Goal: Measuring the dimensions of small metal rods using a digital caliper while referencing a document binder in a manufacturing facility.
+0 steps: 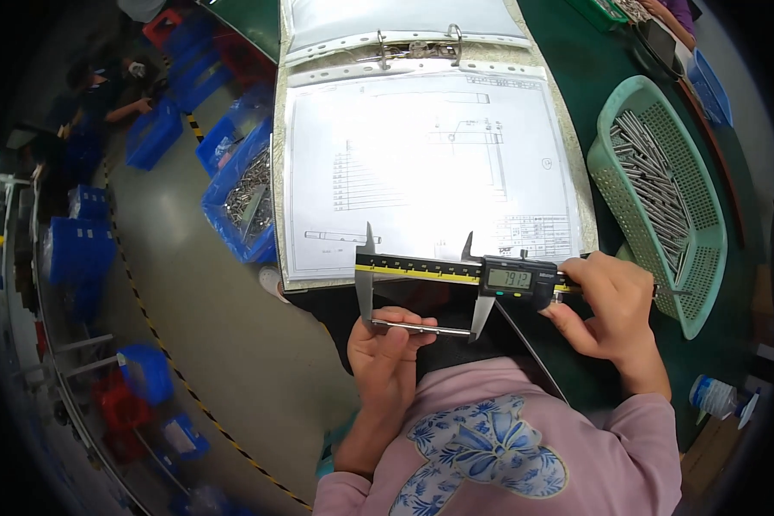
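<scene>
A thin metal pin (447,331) lies level between the jaws of a digital caliper (430,267). My left hand (385,353) pinches the pin near its left end, thumb on the near side and fingers behind. My right hand (611,305) grips the caliper at its right end, with the thumb by the small roller below the display and the fingers around the beam. The caliper's large jaws point toward me and stand at the two ends of the pin. Its lit screen shows a reading.
Beyond the caliper lies a ring binder (439,172) open at a technical drawing. A green perforated basket (709,224) of metal pins stands right on the green table (568,344). Blue bins (224,219) sit left on the floor. Other people (103,95) are at far left and far right.
</scene>
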Motion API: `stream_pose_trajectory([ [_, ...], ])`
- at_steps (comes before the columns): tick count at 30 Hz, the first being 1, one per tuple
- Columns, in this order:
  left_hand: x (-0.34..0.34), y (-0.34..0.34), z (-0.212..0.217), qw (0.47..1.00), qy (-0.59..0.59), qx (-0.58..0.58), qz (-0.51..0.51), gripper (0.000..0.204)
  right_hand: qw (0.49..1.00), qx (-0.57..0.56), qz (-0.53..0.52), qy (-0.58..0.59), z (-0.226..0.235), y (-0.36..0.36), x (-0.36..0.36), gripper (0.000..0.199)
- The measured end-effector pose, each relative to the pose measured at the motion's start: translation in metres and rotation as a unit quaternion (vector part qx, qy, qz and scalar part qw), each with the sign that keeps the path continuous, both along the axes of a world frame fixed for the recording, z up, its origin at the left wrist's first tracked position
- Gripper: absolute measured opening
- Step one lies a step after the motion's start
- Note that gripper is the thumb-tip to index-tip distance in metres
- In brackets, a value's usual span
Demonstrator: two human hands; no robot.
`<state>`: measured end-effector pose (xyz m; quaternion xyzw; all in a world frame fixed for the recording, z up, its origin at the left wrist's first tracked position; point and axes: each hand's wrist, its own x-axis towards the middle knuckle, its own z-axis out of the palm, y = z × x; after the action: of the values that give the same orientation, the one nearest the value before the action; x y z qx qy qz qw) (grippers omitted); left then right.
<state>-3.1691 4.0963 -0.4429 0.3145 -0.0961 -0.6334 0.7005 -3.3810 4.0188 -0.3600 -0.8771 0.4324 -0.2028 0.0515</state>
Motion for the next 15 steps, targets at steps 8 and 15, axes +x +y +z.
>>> stream_pose_trajectory([
  [8, -0.0034, -0.0085, -0.0014, 0.998, 0.019, -0.056, -0.001, 0.015, 1.0, 0.007, -0.021, 0.013, 0.0081, 0.0022, -0.0037, 0.031],
  [15, -0.0044, -0.0082, -0.0028, 0.999, 0.023, -0.048, -0.009, 0.014, 0.999, 0.035, -0.029, 0.023, 0.0063, 0.0052, -0.0052, 0.03],
])
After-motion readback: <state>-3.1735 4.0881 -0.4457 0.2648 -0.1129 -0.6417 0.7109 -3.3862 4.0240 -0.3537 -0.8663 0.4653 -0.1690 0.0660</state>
